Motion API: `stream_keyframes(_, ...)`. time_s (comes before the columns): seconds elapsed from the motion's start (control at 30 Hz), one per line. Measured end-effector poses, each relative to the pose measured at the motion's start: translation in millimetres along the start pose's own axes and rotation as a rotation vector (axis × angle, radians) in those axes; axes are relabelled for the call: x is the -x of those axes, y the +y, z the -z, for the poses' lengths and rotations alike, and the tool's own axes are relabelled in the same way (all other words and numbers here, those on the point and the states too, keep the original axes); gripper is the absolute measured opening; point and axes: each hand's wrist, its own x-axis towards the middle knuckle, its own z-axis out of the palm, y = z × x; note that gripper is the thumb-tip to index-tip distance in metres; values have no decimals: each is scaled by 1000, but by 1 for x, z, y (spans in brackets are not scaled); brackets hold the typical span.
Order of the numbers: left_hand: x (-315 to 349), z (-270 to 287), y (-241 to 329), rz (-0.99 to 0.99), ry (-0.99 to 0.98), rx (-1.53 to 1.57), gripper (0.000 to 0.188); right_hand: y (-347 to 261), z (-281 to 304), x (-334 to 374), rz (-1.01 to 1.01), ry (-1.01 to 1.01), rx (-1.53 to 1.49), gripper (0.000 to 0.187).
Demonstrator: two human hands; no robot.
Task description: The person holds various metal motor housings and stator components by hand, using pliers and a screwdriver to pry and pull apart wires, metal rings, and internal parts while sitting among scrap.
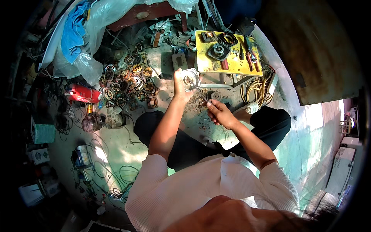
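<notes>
My left hand [181, 88] is closed around the side of a pale, roundish metal housing [192, 73] with an opening in its middle. It is held up in front of the low yellow-topped table [205, 68]. Lower and to the right, my right hand [219, 114] pinches a thin, dark, rod-like piece [202, 95] that points up toward the housing. Its kind is too small to tell, and I cannot tell whether its far tip touches the housing. On the floor below the hands lie small dark scraps [193, 110].
Motor parts, pliers [253, 58] and other tools lie on the table. To the left is a pile of wound motor cores [133, 83], with a red cylinder [84, 94] beside it. Coiled cable [251, 92] lies right of the table. My crossed legs [270, 125] frame the near floor.
</notes>
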Motion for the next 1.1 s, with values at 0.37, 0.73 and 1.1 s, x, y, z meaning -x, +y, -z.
stream_keyframes(0.37, -5, -10, 16, 35, 0, 215, 65, -17, 7, 24, 80, 52, 143, 28)
stream_keyframes(0.73, -6, -12, 13, 74, -34, 213, 62, -120, 110, 59, 241, 798, 1169, 25)
stream_keyframes(1.1, 0, -14, 11, 122, -119, 160, 63, -161, 126, 32, 43, 748, 1499, 27)
